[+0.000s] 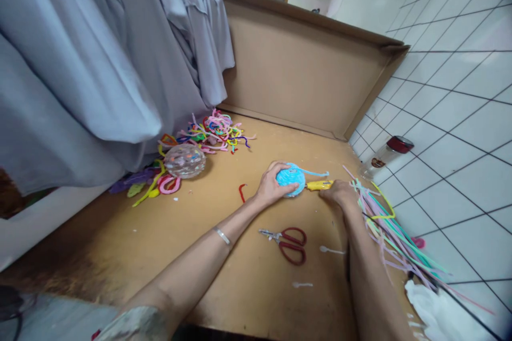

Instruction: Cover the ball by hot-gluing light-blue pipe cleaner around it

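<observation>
My left hand point(272, 184) is closed on the edge of a round blue coil of pipe cleaner point(290, 178), with its thumb across the front. A loose blue tail sticks out from the coil to the right. In my right hand point(340, 193) is a yellow hot glue gun point(319, 185), its nozzle pointing left at the coil's right edge. I cannot tell if the nozzle touches it. Nearer to me lie red-handled scissors point(276, 235), blades pointing left. A short red pipe cleaner piece point(242, 192) rests left of my left hand.
Loose pipe cleaners point(384, 224) lie along the tiled wall at right, near a red-lidded clear jar point(380, 157) and a white bag point(436, 309). At left are a clear ball-like object point(185, 161), a colourful pipe cleaner pile point(218, 130) and a grey cloth point(120, 53).
</observation>
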`<state>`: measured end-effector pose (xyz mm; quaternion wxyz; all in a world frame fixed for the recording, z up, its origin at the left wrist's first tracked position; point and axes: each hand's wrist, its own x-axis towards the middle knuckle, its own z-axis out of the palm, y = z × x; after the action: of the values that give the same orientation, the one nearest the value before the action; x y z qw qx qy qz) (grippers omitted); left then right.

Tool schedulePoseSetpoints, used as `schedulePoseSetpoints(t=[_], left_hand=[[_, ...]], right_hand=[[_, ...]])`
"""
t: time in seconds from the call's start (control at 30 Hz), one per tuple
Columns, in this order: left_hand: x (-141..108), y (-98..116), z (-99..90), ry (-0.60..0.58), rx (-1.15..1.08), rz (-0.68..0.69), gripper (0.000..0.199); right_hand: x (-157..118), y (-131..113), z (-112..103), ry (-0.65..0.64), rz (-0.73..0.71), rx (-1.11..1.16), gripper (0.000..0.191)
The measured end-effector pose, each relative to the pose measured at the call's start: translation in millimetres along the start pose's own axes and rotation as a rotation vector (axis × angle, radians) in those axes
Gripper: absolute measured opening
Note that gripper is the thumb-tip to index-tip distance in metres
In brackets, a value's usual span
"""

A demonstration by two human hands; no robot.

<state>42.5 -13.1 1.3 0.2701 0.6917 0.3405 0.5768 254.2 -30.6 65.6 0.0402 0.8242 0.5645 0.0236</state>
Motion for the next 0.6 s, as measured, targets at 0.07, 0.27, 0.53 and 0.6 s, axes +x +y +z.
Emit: schedulePoseSetpoints(t=[0.07, 0.27, 0.53, 0.6], left_hand=[[0, 0, 0.1, 0.003, -0.003, 0.004, 0.052], [1, -4, 1.0, 0.017, -0.037, 0.017, 0.054], [-2, -8, 0.9, -0.014, -0.08, 0.064, 0.055], [-2, -9, 0.7, -0.028, -0.094, 0.074, 0.055]], right_hand=[[-6, 2, -18, -0.058, 0.019, -0.021, 0.053], [-41, -2, -75, 0.089, -0.088, -0.016, 0.05], [-51, -18, -73, 0.384, -0.178, 0.026, 0.036], [-50, -20, -69, 0.448, -0.197, 0.041, 0.033]])
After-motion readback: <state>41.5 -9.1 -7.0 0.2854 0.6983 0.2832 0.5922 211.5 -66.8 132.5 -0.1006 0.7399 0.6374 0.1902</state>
